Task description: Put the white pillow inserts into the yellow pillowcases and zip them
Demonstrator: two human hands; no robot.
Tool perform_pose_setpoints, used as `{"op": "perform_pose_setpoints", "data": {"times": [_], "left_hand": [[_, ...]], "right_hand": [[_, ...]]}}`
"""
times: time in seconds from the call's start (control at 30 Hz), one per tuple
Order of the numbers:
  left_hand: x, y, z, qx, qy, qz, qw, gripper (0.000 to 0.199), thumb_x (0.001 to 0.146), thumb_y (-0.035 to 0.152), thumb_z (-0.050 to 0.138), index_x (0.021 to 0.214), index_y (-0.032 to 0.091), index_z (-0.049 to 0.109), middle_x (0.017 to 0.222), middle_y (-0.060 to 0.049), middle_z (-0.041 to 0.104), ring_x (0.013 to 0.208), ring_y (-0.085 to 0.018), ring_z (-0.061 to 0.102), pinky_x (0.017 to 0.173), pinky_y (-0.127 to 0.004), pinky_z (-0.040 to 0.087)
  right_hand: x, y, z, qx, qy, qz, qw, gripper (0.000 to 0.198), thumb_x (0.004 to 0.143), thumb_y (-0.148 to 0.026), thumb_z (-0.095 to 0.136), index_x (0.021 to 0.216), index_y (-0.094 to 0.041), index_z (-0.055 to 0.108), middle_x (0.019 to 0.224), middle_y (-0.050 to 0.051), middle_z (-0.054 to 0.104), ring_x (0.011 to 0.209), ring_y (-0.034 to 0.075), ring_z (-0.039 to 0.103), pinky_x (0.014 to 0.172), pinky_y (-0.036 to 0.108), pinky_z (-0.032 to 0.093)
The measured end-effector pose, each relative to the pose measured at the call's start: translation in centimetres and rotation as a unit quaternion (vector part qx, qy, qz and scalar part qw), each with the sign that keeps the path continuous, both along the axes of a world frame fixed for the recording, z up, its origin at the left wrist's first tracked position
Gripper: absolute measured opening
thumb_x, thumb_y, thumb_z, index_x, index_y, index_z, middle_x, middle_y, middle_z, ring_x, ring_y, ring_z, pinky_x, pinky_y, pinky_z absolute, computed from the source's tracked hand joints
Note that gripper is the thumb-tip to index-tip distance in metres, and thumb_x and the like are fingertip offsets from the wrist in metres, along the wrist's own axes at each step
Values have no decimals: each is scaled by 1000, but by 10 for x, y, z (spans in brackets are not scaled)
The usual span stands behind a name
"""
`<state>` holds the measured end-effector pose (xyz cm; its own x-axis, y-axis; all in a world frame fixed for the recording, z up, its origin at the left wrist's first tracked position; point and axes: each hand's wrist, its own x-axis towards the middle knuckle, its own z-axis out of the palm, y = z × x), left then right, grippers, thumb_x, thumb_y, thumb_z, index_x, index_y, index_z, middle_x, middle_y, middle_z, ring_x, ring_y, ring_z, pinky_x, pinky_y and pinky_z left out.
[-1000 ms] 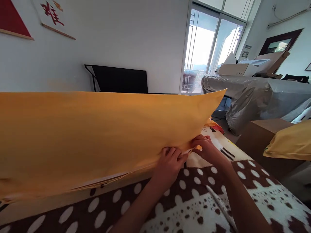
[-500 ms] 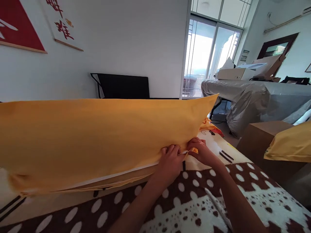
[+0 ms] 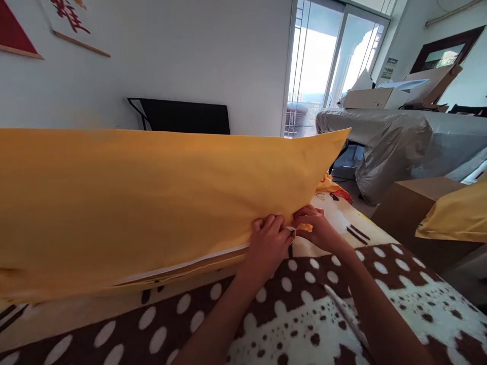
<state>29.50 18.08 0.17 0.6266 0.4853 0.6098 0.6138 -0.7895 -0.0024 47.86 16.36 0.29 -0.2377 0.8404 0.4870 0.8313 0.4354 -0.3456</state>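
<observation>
A long yellow cushion (image 3: 163, 192) stands on its edge across the bed. Along its lower front runs an open seam with a white strip (image 3: 198, 261), which looks like zipper tape. My left hand (image 3: 268, 243) is closed on the cover's lower edge near the right end, its fingers curled over the fabric. Just beside it, my right hand (image 3: 315, 228) pinches the same edge at the corner. A small white and dark bit, perhaps the zipper's end, shows between the two hands. The fingertips are partly hidden in the folds.
Under the cushion lies a brown and white patterned blanket (image 3: 297, 309) over a cream sheet. To the right are a cardboard box (image 3: 414, 203), another yellow cushion (image 3: 456, 215) and a plastic-covered table (image 3: 403, 132) with boxes. A black panel (image 3: 186, 115) stands behind by the wall.
My view has tilted down slightly, so the wall things sit higher. Both hands stay at the cushion's right corner, and a white bit now shows between the fingers.
</observation>
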Motion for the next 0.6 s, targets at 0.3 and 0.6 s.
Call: {"op": "perform_pose_setpoints", "data": {"times": [0.3, 0.6], "left_hand": [[1, -1, -5, 32, -21, 6, 999, 10, 87, 22, 53, 83, 20, 62, 87, -3, 59, 88, -19, 48, 73, -38, 26], [5, 2, -17, 103, -70, 24, 992, 10, 87, 22, 53, 80, 19, 59, 81, -2, 59, 82, -19, 48, 71, -37, 26]], "right_hand": [[2, 2, -1, 21, 47, 28, 998, 11, 81, -30, 65, 74, -23, 70, 89, 4, 66, 95, 21, 54, 85, 38, 34], [2, 0, 3, 1, 67, 34, 997, 14, 81, -35, 64, 74, -24, 69, 89, 5, 66, 98, 23, 54, 88, 41, 35]]}}
